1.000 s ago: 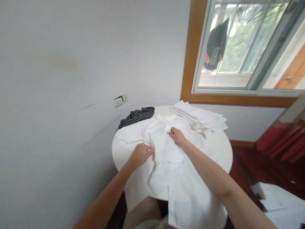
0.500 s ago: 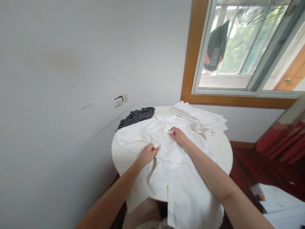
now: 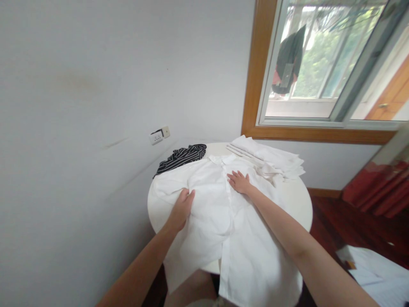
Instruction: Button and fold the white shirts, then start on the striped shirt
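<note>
A white button-up shirt (image 3: 207, 209) lies spread over a round white table (image 3: 298, 204), its collar toward the wall and its lower hem hanging over the near edge. My left hand (image 3: 183, 207) is closed on the cloth at the left side of the shirt, thumb on top. Resting on the shirt beside the button strip, my right hand (image 3: 239, 181) lies flat with its fingers spread. The fingertips of the left hand are partly hidden by the fabric.
Folded white garments (image 3: 265, 155) are stacked at the table's far right. A black striped cloth (image 3: 182, 158) lies at the far left, against the wall. A wall socket (image 3: 156, 137) is above it. White items (image 3: 373, 268) sit low at the right.
My left hand has moved left, drawing the shirt's left front flatter and wider. My right hand has gone from curled fingers to lying flat at nearly the same spot.
</note>
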Demonstrator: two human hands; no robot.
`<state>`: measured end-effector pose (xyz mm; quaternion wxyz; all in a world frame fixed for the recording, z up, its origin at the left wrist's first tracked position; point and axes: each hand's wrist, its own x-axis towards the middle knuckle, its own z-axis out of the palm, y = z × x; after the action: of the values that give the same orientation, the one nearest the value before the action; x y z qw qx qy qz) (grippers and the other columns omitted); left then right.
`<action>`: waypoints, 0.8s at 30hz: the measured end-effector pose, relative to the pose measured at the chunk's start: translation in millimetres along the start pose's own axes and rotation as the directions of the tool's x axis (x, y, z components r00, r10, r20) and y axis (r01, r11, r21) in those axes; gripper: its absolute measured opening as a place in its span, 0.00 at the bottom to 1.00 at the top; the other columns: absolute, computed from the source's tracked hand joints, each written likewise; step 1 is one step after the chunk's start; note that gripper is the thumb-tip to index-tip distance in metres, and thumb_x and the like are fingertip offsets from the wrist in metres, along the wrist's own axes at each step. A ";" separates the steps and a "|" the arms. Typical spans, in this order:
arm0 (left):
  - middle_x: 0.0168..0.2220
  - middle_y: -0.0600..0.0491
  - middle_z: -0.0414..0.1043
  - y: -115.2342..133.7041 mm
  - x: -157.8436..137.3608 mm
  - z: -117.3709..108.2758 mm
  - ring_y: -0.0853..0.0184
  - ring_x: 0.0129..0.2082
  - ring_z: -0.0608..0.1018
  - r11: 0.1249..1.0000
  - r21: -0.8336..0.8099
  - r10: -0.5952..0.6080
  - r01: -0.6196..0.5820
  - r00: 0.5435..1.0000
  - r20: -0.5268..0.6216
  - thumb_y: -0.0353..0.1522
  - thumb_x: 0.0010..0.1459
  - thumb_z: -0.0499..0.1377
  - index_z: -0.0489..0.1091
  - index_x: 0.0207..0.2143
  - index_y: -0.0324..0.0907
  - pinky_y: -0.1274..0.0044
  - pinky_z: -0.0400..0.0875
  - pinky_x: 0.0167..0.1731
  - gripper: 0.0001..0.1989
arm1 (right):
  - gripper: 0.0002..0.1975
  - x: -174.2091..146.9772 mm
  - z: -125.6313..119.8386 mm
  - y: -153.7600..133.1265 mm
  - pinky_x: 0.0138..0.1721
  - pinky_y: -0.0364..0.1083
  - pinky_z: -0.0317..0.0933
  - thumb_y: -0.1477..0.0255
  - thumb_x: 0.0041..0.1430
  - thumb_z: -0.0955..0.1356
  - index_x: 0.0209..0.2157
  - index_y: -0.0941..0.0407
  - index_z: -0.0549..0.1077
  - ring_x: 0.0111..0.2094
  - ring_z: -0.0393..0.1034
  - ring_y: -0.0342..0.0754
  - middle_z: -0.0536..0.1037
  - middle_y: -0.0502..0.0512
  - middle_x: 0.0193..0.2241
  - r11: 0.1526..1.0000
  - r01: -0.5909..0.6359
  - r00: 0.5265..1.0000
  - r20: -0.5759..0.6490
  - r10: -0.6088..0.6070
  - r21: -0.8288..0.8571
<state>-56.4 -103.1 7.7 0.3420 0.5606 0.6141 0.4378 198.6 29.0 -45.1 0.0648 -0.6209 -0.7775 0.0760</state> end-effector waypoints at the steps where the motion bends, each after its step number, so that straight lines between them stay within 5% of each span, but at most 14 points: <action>1: 0.30 0.57 0.65 1.0 -2.0 -5.0 0.68 0.31 0.69 0.999 -0.021 -0.037 0.038 0.998 0.048 0.46 0.57 0.51 0.62 0.36 0.43 0.77 0.66 0.30 0.15 | 0.25 1.2 -0.2 0.7 0.58 0.72 0.35 0.58 0.67 0.51 0.63 0.45 0.54 0.66 0.36 0.60 0.48 0.52 0.66 1.000 -0.005 1.000 -0.006 0.005 0.002; 5: 0.35 0.53 0.70 0.1 -22.4 -21.9 0.66 0.34 0.73 0.957 -0.125 -0.222 0.262 0.937 0.269 0.47 0.52 0.58 0.64 0.45 0.43 0.77 0.69 0.30 0.23 | 0.25 4.3 1.1 4.1 0.58 0.72 0.36 0.59 0.67 0.51 0.63 0.45 0.54 0.66 0.37 0.58 0.48 0.51 0.66 1.000 0.003 1.000 -0.031 -0.003 -0.011; 9: 0.36 0.52 0.74 -1.3 -50.9 -28.7 0.65 0.38 0.75 0.909 -0.218 -0.223 0.356 0.855 0.468 0.48 0.49 0.61 0.70 0.37 0.42 0.74 0.71 0.40 0.21 | 0.25 4.9 2.3 9.2 0.59 0.71 0.36 0.58 0.67 0.51 0.63 0.46 0.54 0.66 0.37 0.57 0.48 0.51 0.66 0.999 0.036 0.998 -0.046 -0.036 -0.010; 12: 0.33 0.52 0.76 0.6 -64.5 -30.9 0.62 0.39 0.76 0.936 -0.153 -0.186 0.317 0.814 0.550 0.50 0.50 0.60 0.73 0.32 0.41 0.72 0.70 0.42 0.20 | 0.25 4.6 2.4 12.6 0.59 0.70 0.37 0.58 0.67 0.51 0.63 0.46 0.54 0.66 0.37 0.57 0.49 0.51 0.66 0.999 0.052 0.997 -0.049 -0.052 -0.007; 16: 0.39 0.50 0.77 1.9 -69.5 -30.8 0.60 0.43 0.76 0.965 -0.196 -0.012 0.175 0.774 0.633 0.47 0.51 0.61 0.73 0.40 0.41 0.68 0.68 0.48 0.21 | 0.25 4.8 3.1 15.0 0.59 0.70 0.37 0.59 0.67 0.52 0.63 0.46 0.55 0.66 0.38 0.57 0.49 0.52 0.66 0.998 0.063 0.996 -0.056 -0.063 -0.008; 19: 0.44 0.50 0.76 1.8 -68.5 -25.2 0.60 0.44 0.75 0.945 -0.293 0.044 0.143 0.834 0.549 0.45 0.53 0.60 0.70 0.46 0.42 0.68 0.67 0.49 0.22 | 0.24 4.4 3.6 16.0 0.59 0.70 0.37 0.59 0.67 0.52 0.62 0.46 0.56 0.66 0.39 0.57 0.50 0.52 0.66 0.998 0.070 0.995 -0.068 -0.070 -0.004; 24: 0.43 0.50 0.76 12.3 -64.8 -24.3 0.58 0.44 0.76 0.947 -0.306 -0.024 0.099 0.971 0.239 0.46 0.52 0.60 0.69 0.47 0.41 0.70 0.71 0.44 0.25 | 0.24 1.1 3.5 20.4 0.59 0.68 0.39 0.60 0.68 0.53 0.62 0.48 0.57 0.66 0.41 0.56 0.53 0.53 0.65 0.995 0.097 0.991 -0.087 -0.097 -0.006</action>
<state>-64.8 -171.0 23.7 0.5104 0.5263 0.5092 0.4509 217.2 34.4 -52.5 0.1019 -0.5852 -0.8032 0.0447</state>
